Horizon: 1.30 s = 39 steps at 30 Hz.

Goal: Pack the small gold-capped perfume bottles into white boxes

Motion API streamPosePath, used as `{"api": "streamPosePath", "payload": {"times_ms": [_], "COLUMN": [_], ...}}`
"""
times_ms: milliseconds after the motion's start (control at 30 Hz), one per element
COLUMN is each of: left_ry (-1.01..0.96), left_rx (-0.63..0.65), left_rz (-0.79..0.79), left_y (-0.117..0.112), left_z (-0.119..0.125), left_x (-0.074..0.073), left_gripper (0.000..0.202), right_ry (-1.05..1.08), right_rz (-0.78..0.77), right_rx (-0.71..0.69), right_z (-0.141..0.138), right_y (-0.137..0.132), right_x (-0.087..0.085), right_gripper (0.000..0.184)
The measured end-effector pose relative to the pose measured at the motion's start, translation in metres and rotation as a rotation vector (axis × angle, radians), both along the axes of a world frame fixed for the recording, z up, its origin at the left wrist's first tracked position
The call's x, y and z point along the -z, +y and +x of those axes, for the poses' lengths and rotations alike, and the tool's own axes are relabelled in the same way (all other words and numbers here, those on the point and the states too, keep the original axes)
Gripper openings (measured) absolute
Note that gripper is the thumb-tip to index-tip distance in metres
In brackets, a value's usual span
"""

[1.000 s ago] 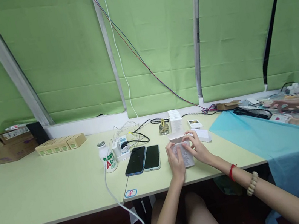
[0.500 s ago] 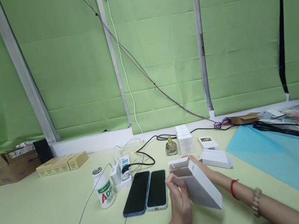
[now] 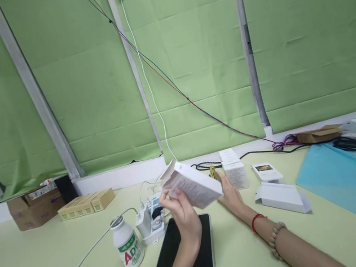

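A white carton point(image 3: 191, 185) is pinched by my left hand point(image 3: 183, 219), raised and tilted, its flap end toward the upper left. Past the carton's lower right corner, my right hand point(image 3: 231, 195) closes around a small perfume bottle with a gold cap point(image 3: 212, 172). The carton hides most of the bottle and some of the fingertips. Right of that hand stands a row of white boxes point(image 3: 235, 171). Farther right lie a white box with a picture point(image 3: 267, 174) and an open white carton piece point(image 3: 281, 198). Below my left hand lie dark-screened phones point(image 3: 170, 248), partly covered by my forearm.
A white bottle point(image 3: 127, 246) stands beside a power strip point(image 3: 155, 233) with chargers and cables. Kraft boxes point(image 3: 87, 204) and a cardboard box point(image 3: 35, 207) sit at the back left. Blue sheeting point(image 3: 350, 186) covers the right side, with black cable on it.
My right hand has left the carton and reached to the perfume bottle. My left hand has lifted the carton up and to the left and turned it. The view has shifted slightly.
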<state>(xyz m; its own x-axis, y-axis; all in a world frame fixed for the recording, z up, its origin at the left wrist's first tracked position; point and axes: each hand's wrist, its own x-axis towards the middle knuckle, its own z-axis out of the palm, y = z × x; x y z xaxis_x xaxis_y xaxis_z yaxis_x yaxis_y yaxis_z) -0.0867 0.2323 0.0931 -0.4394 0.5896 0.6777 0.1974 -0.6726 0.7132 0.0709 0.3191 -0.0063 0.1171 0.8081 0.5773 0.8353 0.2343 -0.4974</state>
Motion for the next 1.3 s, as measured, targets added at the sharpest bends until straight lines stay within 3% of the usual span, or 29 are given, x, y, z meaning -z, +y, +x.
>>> {"api": "streamPosePath", "payload": {"times_ms": [133, 267, 433, 600, 867, 1067, 1300], "left_ry": [0.225, 0.371, 0.387, 0.321, 0.336, 0.335, 0.267], "left_rx": [-0.075, -0.106, -0.112, -0.065, 0.039, 0.201, 0.236], "left_rz": [0.023, -0.131, -0.287, -0.365, -0.484, -0.427, -0.394], "left_y": [0.037, 0.055, 0.051, 0.047, 0.042, 0.043, 0.046], "left_z": [0.018, 0.021, 0.009, -0.002, 0.003, 0.012, 0.014], "left_x": [-0.007, 0.000, 0.010, 0.017, 0.031, 0.044, 0.047], "left_gripper": [0.030, 0.029, 0.029, 0.026, 0.025, 0.027, 0.030], "right_ry": [-0.034, -0.004, 0.053, -0.019, -0.130, -0.094, -0.131], "right_rz": [-0.104, -0.143, -0.118, -0.168, -0.176, -0.120, -0.098], "right_rx": [0.061, -0.005, -0.033, -0.031, 0.007, -0.031, -0.114], "right_z": [-0.003, -0.004, -0.001, 0.004, 0.026, 0.030, 0.027], "right_y": [0.001, -0.001, -0.014, -0.033, -0.054, -0.053, -0.056], "right_x": [-0.001, -0.003, -0.010, -0.020, -0.025, -0.026, -0.029], "right_gripper": [0.067, 0.066, 0.071, 0.071, 0.062, 0.063, 0.054]}}
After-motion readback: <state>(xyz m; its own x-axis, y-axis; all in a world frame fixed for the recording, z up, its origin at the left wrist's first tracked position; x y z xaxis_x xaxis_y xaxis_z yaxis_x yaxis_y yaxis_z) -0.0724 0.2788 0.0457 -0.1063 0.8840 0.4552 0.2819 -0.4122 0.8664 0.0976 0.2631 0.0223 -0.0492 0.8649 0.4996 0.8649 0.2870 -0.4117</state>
